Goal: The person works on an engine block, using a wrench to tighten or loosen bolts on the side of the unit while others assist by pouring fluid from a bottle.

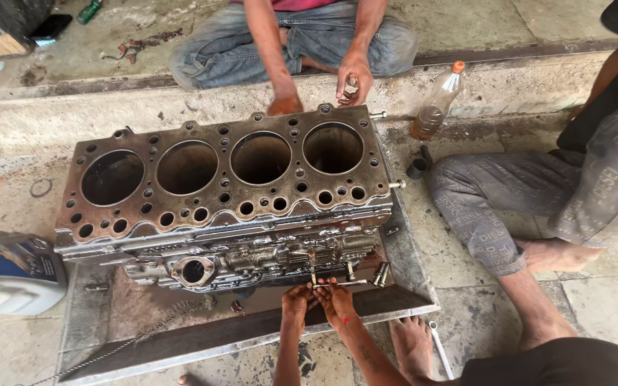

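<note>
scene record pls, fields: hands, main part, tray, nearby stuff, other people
left hand: left hand at the lower side of the engine block, fingers by a small bolt
right hand: right hand beside it, holding a thin metal tool; grip unclear
main part: engine block, four cylinder bores facing up
tray: metal tray under the block
nearby: plastic bottle, grey jug
other people: one seated person's hands at the far edge; another's legs at right
</note>
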